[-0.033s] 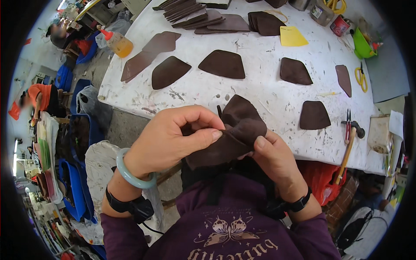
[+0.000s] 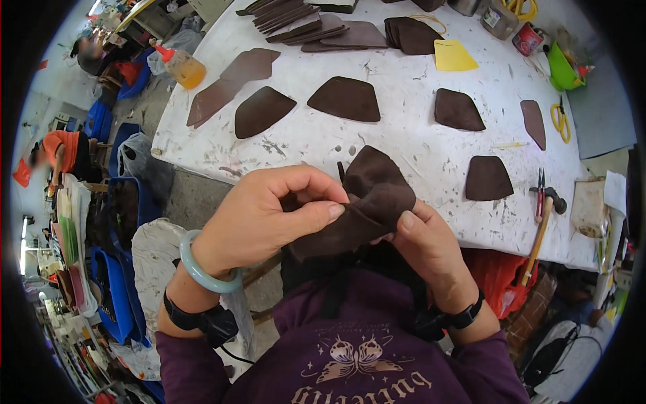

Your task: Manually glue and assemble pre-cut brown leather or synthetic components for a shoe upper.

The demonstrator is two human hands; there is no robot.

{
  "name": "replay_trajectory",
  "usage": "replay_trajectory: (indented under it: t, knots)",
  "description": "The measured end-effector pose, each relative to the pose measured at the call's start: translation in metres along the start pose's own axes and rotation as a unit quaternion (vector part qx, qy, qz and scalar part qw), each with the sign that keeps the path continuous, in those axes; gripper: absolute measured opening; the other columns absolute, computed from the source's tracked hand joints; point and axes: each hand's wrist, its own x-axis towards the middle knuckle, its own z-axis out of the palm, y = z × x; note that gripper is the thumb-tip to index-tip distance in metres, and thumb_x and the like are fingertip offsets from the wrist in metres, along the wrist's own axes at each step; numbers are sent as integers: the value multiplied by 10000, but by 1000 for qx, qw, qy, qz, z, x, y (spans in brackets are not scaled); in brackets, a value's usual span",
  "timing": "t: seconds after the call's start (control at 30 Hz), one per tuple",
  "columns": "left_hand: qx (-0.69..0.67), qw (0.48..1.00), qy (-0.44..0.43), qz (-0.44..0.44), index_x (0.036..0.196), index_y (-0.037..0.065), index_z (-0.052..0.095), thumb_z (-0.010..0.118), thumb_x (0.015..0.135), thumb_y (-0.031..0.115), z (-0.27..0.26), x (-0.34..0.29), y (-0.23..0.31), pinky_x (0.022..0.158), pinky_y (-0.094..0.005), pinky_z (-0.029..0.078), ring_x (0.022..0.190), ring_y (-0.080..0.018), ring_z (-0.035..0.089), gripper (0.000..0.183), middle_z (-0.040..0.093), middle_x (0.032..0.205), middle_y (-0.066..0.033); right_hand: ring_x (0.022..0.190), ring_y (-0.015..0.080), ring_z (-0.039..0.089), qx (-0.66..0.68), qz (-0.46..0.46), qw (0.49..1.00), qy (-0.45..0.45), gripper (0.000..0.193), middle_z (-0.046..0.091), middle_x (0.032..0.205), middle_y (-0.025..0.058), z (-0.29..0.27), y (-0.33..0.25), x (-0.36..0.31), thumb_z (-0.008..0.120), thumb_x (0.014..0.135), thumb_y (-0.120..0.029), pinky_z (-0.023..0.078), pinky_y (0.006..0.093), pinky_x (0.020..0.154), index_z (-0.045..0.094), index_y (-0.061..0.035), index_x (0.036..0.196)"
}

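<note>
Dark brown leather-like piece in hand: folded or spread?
Partly folded: the dark brown leather-like piece bends and curls between left fingers and right fingers, not flat.

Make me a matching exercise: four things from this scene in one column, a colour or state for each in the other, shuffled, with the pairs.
1. Folded dark brown piece
2. Squeeze bottle
3. Hammer
4. Scissors

A. Yellow-handled
B. Black-headed, wooden-handled
C. Held by the left hand and right hand
D. Red-tipped, with amber contents

Pairs: 1-C, 2-D, 3-B, 4-A
</note>
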Motion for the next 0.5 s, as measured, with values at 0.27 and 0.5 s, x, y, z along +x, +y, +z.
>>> replay_trajectory:
  t: [0.27, 0.5]
  knots:
    - [12, 1000, 15, -21, 930, -3, 631, 639, 841, 89, 2, -2, -3, 644, -180, 393, 719, -26, 497, 129, 589, 800, 30, 685, 122, 580, -248, 94, 964, 32, 347, 648, 782, 40, 2, -20, 0, 656, 845, -349, 453, 252, 608, 658, -11, 927]
    - [201, 967, 10, 159, 906, 6, 633, 638, 803, 36, 5, -4, -7, 639, -236, 441, 709, -112, 564, 108, 623, 803, -41, 704, 196, 577, -555, -296, 766, 135, 160, 612, 760, 88, -1, -43, 8, 672, 799, -175, 440, 308, 633, 643, -18, 788]
